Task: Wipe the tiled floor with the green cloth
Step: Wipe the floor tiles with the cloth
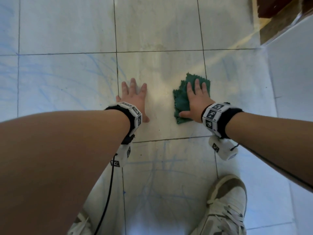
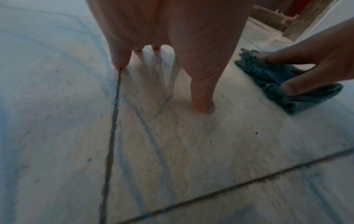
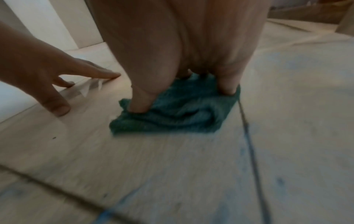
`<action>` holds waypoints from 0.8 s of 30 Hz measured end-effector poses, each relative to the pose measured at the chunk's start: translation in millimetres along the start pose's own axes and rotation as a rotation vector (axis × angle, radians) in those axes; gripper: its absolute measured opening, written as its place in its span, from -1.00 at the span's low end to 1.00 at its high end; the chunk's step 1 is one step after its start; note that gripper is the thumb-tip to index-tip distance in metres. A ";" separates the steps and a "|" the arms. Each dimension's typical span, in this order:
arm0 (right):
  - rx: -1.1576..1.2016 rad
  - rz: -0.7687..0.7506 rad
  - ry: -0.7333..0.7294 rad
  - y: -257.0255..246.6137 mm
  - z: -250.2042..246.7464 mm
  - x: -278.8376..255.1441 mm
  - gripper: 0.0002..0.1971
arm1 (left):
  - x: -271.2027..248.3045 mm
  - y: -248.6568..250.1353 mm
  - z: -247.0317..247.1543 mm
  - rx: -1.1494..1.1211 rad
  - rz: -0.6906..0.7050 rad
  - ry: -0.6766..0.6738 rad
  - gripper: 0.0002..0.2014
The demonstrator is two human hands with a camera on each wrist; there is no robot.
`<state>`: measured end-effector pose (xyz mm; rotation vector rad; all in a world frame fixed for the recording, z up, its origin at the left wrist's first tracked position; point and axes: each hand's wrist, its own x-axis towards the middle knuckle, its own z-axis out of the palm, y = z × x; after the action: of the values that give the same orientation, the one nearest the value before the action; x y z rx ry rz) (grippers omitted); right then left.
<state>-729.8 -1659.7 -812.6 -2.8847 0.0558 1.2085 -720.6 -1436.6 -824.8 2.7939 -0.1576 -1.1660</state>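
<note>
A crumpled green cloth [image 1: 182,102] [image 2: 272,78] [image 3: 184,115] lies on the pale tiled floor [image 1: 157,31] [image 2: 191,151] [image 3: 191,166], on the middle tile near its right grout line. My right hand [image 1: 197,97] [image 2: 306,60] [image 3: 182,53] lies flat on the cloth with fingers spread and straight, pressing it down. My left hand [image 1: 133,97] [image 2: 162,45] [image 3: 38,72] rests flat on the bare tile a little to the left of the cloth, fingers spread, holding nothing.
Blue scribble marks [image 1: 67,77] cover the left tiles and the tile nearer me. My two pale shoes [image 1: 227,204] stand on the floor close below. A brown wooden piece [image 1: 277,16] and a white wall [image 1: 291,65] bound the right side.
</note>
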 end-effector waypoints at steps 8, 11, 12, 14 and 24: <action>0.065 0.014 0.140 8.4 -13.0 -11.9 -0.20 | 1.0 0.0 -0.6 -0.007 0.007 -0.013 0.28; 0.067 0.040 0.110 1.8 6.6 -8.0 -0.15 | 1.0 -0.6 -0.1 -0.004 0.009 -0.018 0.28; 0.075 0.042 0.114 1.7 9.3 -7.7 -0.15 | 1.1 -0.7 0.2 -0.001 0.012 -0.021 0.28; 0.068 0.037 0.117 1.5 10.1 -8.5 -0.15 | 1.4 -0.9 0.3 0.000 0.014 -0.023 0.28; -0.021 -0.052 0.121 1.2 -31.6 35.1 -0.06 | 3.8 -0.8 1.0 0.016 0.002 -0.026 0.28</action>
<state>-682.8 -1662.7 -815.5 -2.9537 -0.0307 1.0324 -718.6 -1436.4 -828.2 2.7924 -0.1735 -1.2066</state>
